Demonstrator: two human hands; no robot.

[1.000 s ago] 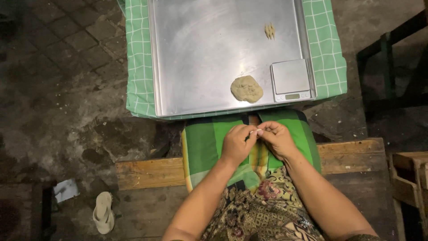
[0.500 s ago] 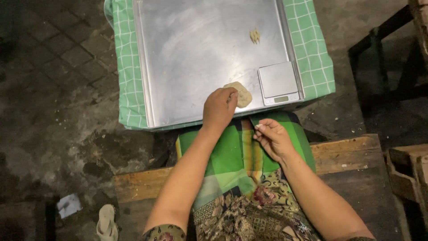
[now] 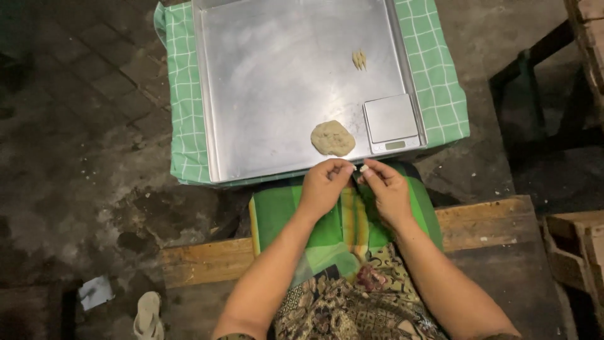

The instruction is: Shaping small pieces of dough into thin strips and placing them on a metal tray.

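A dim paved floor [image 3: 82,126], dark and stained, surrounds a low stand draped in a green checked cloth [image 3: 440,82], and on that cloth sits a large, shallow metal tray [image 3: 277,69]. Just off the tray's near edge, above a green striped lap cloth [image 3: 296,214], a tiny pale bit of dough [image 3: 363,168] sits pinched between the fingertips of the left hand [image 3: 324,187] and the right hand [image 3: 385,189]; both hands have their fingers drawn narrow, thumb and forefinger closed on the bit, the other fingers curled loosely. It looks soft, very light and probably a little tacky, so it would squash or smear under pressure and is best held lightly at its ends with the fingertips. On the tray, near the hands, lies a flattened, rough-topped lump of dough [image 3: 333,138], just beside a small grey digital scale [image 3: 392,121] in the tray's near right corner; farther up rests a little cluster of shaped dough pieces [image 3: 359,59]. The person sits on a wooden bench [image 3: 484,220]. The pinched bit is mostly covered by the fingertips, so its shape cannot be told. The tray's far edge is cut off, and a sandal [image 3: 148,315] lies at the lower left.
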